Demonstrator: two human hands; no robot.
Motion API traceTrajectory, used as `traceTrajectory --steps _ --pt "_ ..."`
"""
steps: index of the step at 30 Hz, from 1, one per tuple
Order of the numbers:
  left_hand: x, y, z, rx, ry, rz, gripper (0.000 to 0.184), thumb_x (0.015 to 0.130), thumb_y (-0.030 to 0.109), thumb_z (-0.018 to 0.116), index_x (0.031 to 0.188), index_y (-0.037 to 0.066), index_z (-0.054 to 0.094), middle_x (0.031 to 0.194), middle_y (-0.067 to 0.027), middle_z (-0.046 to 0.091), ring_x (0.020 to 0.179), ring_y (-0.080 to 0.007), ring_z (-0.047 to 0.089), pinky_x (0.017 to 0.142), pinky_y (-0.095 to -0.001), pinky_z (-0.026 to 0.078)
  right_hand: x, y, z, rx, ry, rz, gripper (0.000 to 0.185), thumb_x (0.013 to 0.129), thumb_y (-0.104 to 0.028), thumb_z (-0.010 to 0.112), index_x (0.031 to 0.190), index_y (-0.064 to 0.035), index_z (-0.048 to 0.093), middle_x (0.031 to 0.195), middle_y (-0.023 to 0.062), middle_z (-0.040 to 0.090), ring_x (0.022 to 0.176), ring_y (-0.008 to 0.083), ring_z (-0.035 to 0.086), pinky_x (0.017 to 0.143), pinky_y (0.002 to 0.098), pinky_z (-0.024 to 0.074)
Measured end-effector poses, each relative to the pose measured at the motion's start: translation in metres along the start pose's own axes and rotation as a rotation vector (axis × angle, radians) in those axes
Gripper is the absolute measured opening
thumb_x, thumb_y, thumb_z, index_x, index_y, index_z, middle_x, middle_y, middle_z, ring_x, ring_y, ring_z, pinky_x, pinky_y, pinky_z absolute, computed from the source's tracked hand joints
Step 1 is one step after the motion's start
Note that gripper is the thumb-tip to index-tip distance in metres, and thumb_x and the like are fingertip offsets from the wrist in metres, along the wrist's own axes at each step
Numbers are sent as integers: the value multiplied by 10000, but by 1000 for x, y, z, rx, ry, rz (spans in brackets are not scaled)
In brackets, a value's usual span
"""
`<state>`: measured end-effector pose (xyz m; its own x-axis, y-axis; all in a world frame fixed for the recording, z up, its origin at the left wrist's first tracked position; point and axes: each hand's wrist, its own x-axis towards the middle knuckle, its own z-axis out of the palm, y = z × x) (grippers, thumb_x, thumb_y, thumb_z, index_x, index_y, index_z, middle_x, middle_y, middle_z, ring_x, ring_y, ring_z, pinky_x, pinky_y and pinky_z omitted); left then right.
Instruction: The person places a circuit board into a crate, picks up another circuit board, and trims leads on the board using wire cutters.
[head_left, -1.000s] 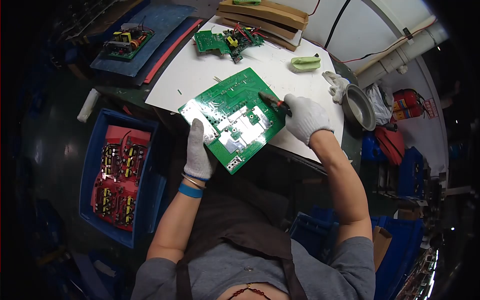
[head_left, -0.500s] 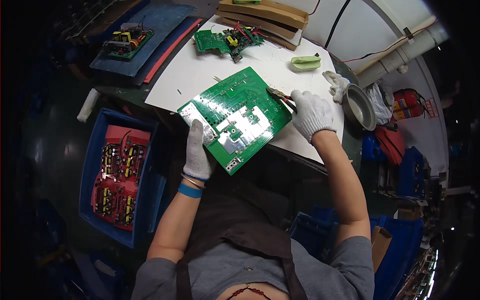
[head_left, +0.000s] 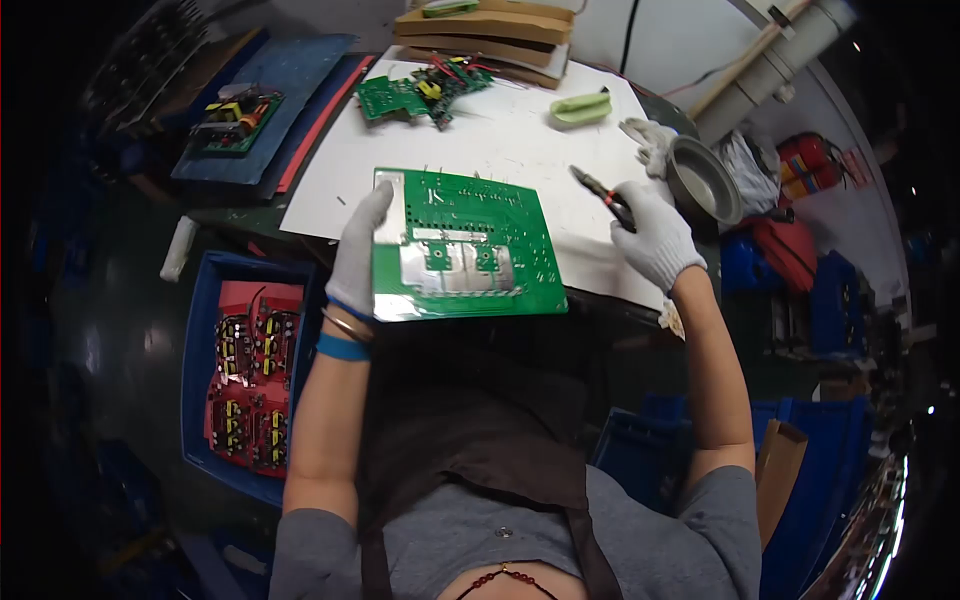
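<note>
My left hand (head_left: pixel 358 245), in a white knit glove, grips a large green circuit board (head_left: pixel 535 235) by its left edge. The board's solder side faces me, with silvery pads in the middle and along the left and lower edges. My right hand (head_left: pixel 655 235), also gloved, is closed around a pair of cutters (head_left: pixel 606 198) with dark and red handles. The cutters' jaws point up and left, apart from the board, over the white table (head_left: pixel 540 150). Farther back on the table lie smaller green boards (head_left: pixel 390 97) with components and red wires.
A pale green wrapped bundle (head_left: pixel 580 108) and a grey metal bowl (head_left: pixel 705 180) are at the back right. Cardboard trays (head_left: pixel 490 38) stand behind. On the left, a blue bin (head_left: pixel 200 380) holds red-backed boards, and another board (head_left: pixel 235 122) rests on blue sheets.
The circuit board has turned and shifted left and slightly down with my left hand. My right hand has moved right, taking the cutters away from the board. The camera view has shifted slightly.
</note>
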<state>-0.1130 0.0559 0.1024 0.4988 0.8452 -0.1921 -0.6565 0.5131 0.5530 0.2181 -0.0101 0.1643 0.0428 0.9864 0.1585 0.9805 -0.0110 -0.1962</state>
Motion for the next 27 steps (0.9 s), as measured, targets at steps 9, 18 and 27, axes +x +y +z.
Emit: traceTrajectory --steps 9,18,27 --pt "34 5 16 130 -32 -89 336 1020 323 572 1183 40 653 1084 -95 715 926 -190 701 819 -323 587 -55 -17 22 -149 -53 -236 351 756 -176 728 1082 -110 617 964 117 622 929 318 626 765 461 475" --pt "34 5 21 177 0 -43 314 1013 323 584 1167 58 652 1081 -89 715 921 -184 699 822 -331 586 -56 -7 44 -145 94 -326 287 765 -174 729 1019 -113 611 890 92 612 818 292 630 691 438 485" --pt "74 39 -120 1611 -252 281 443 1029 144 544 1439 -13 488 1271 -146 658 1138 -219 633 998 -356 522 -44 3 49 205 -205 -103 352 900 -422 662 1018 -90 688 863 192 710 799 406 696 708 511 545"
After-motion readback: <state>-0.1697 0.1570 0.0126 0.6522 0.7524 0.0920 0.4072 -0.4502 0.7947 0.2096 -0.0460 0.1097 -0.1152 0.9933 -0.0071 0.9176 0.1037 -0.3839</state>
